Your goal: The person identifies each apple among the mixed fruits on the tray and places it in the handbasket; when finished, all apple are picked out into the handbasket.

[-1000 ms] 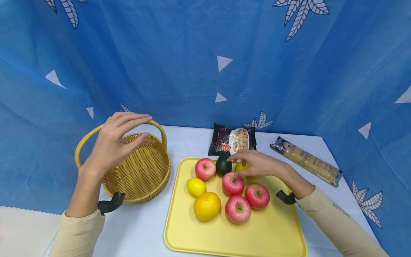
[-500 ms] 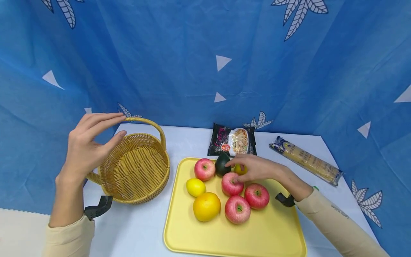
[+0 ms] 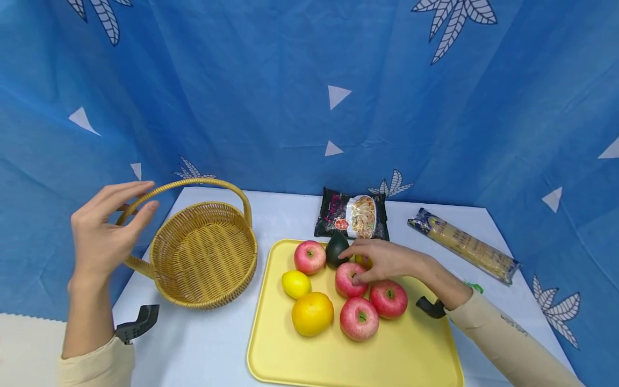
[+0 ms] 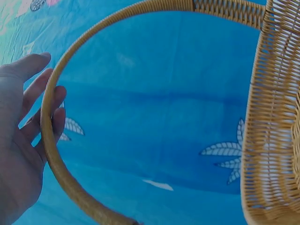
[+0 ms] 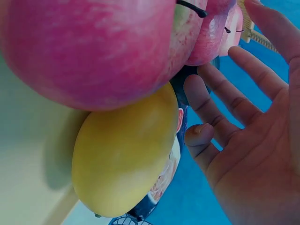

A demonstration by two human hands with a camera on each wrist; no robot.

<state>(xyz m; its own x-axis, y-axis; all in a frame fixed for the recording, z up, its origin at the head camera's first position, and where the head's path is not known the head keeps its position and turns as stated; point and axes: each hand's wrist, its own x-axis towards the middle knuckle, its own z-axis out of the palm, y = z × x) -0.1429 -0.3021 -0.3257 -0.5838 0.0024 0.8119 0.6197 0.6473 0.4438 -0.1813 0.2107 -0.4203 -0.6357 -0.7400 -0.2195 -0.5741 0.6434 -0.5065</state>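
Observation:
The wicker basket (image 3: 205,301) stands on the left with its round handle (image 3: 213,183) raised. My left hand (image 3: 103,231) is at the handle's left side, its loosely bent fingers behind the handle (image 4: 46,112) and its thumb apart from it. Over the yellow tray (image 3: 290,365), my right hand (image 3: 387,258) hovers with relaxed fingers spread above a red apple (image 3: 349,282). Its fingertips are close to a dark green avocado (image 3: 336,250); contact is unclear. Beneath this hand a yellow fruit (image 5: 124,154) is partly hidden in the head view. The right palm (image 5: 262,154) holds nothing.
Also on the tray are an apple (image 3: 310,257), a lemon (image 3: 296,284), an orange (image 3: 312,314) and two more apples, one at the front (image 3: 359,319). Behind it lies a black food packet (image 3: 353,215); a noodle pack (image 3: 464,244) lies right. Blue cloth (image 3: 271,97) hangs behind.
My left hand has moved left and slightly down, from over the basket to the handle's left side. The right hand has lowered slightly toward the apple. The fruit and basket stay in place.

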